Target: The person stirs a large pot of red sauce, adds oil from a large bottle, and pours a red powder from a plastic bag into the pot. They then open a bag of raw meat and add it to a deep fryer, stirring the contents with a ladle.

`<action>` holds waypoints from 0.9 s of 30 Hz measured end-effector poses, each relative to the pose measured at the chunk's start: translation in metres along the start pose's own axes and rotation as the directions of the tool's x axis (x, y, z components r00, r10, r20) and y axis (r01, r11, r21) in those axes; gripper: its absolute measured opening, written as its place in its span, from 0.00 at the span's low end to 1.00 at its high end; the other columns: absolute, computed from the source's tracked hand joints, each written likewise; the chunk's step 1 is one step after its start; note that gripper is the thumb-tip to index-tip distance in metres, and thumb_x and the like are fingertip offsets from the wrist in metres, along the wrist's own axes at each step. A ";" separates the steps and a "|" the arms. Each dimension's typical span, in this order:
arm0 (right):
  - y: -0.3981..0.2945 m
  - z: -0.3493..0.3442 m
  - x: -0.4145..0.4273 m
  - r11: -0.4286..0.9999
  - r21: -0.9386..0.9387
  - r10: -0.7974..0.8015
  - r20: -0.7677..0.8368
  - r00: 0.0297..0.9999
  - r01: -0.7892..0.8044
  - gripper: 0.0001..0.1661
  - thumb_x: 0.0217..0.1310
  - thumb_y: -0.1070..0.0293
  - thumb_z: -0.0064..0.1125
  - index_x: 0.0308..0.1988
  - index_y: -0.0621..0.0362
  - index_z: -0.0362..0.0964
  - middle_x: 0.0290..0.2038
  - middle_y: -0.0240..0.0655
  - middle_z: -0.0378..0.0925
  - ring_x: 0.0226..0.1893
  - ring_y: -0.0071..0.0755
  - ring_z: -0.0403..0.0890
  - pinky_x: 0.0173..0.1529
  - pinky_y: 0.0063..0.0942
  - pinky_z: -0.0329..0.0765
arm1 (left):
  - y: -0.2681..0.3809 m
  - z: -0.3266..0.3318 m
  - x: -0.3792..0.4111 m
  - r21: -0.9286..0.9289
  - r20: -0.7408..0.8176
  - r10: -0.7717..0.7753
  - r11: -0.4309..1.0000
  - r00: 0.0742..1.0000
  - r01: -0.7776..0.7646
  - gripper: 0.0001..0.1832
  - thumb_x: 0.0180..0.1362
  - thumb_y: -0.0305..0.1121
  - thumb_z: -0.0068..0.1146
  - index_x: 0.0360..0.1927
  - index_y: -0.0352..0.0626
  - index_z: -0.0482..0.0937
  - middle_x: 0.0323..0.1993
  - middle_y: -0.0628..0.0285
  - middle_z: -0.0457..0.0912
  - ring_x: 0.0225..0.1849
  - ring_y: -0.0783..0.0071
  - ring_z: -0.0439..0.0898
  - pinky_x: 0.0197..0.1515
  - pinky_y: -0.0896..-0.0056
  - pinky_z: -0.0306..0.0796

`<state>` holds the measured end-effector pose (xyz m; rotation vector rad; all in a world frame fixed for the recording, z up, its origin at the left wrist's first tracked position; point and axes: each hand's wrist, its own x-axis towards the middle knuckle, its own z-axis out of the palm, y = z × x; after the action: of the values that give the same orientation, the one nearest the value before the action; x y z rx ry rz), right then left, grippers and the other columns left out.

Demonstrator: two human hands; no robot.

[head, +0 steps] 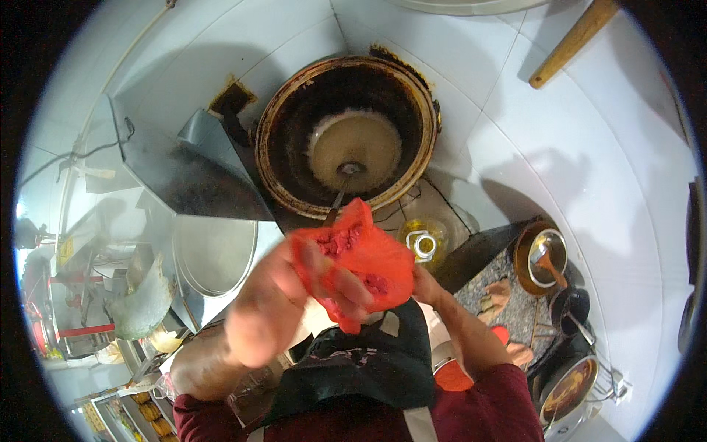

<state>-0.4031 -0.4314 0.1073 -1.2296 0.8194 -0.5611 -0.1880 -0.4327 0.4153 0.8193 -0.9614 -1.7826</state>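
Observation:
A crumpled red plastic bag [381, 257] is held up in front of my chest, just short of the big pot. Dark pinkish-red lumps [338, 241] show in its folds; what they are is unclear. My right hand [426, 285] grips the bag's right side. Blurred by motion, my left hand [281, 284] lies across the left side of the bag with its fingers stretched over it; its grip is unclear. Beyond them stands a large, dark-crusted pot [264, 171] containing cloudy, pale brown liquid [353, 135]. A ladle [342, 190] rests in it, handle towards me.
A bent sheet-metal guard [193, 179] and a round metal pan [212, 254] are left of the pot. An oil jug [424, 247] stands close on its right. A stone counter [478, 293] holds a bowl with a brush [547, 262]; a wooden handle [574, 44] juts in above.

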 end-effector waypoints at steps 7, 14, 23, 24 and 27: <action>-0.080 -0.120 0.061 0.936 0.303 -0.047 -0.396 0.917 0.179 0.18 0.65 0.63 0.41 0.49 0.63 0.65 0.42 0.34 0.74 0.42 0.31 0.73 0.47 0.29 0.70 | 0.027 -0.069 0.063 0.099 -0.464 0.334 0.940 0.821 -0.326 0.08 0.53 0.37 0.46 0.25 0.45 0.66 0.15 0.69 0.61 0.19 0.77 0.60 0.35 0.70 0.66; -0.271 -0.124 0.127 0.855 0.101 -0.464 -0.294 0.836 0.509 0.15 0.61 0.67 0.43 0.41 0.66 0.71 0.31 0.31 0.76 0.33 0.26 0.74 0.42 0.22 0.70 | -0.027 -0.172 0.140 -0.027 -0.592 0.243 0.947 0.769 -0.320 0.10 0.56 0.36 0.47 0.37 0.42 0.71 0.33 0.62 0.75 0.37 0.69 0.75 0.45 0.63 0.71; -0.236 -0.110 0.222 0.919 0.050 -0.331 -0.438 0.836 0.390 0.15 0.61 0.65 0.45 0.43 0.65 0.70 0.40 0.35 0.75 0.41 0.27 0.73 0.46 0.24 0.70 | -0.132 -0.186 0.277 -0.553 -0.175 -0.103 0.833 0.979 -0.012 0.22 0.63 0.45 0.39 0.56 0.45 0.66 0.54 0.60 0.71 0.53 0.65 0.71 0.58 0.60 0.65; -0.223 -0.113 0.235 0.941 0.043 -0.291 -0.407 0.866 0.336 0.15 0.62 0.66 0.45 0.43 0.63 0.70 0.42 0.35 0.75 0.42 0.29 0.74 0.45 0.25 0.71 | -0.149 -0.201 0.280 -0.574 -0.168 -0.105 0.819 0.980 -0.011 0.22 0.64 0.46 0.38 0.56 0.45 0.66 0.54 0.60 0.71 0.54 0.65 0.71 0.58 0.60 0.65; -0.204 -0.102 0.237 0.918 -0.295 -0.356 -0.315 0.880 0.265 0.13 0.54 0.74 0.52 0.42 0.63 0.70 0.41 0.39 0.75 0.42 0.34 0.76 0.43 0.25 0.73 | -0.222 -0.251 0.283 -0.500 -0.226 -0.145 0.866 0.963 0.013 0.22 0.64 0.46 0.37 0.57 0.45 0.66 0.54 0.61 0.71 0.53 0.66 0.71 0.58 0.62 0.65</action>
<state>-0.3315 -0.7259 0.2351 -1.5251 1.0290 -0.9984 -0.1668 -0.7001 0.0680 0.7364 -0.2737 -1.8238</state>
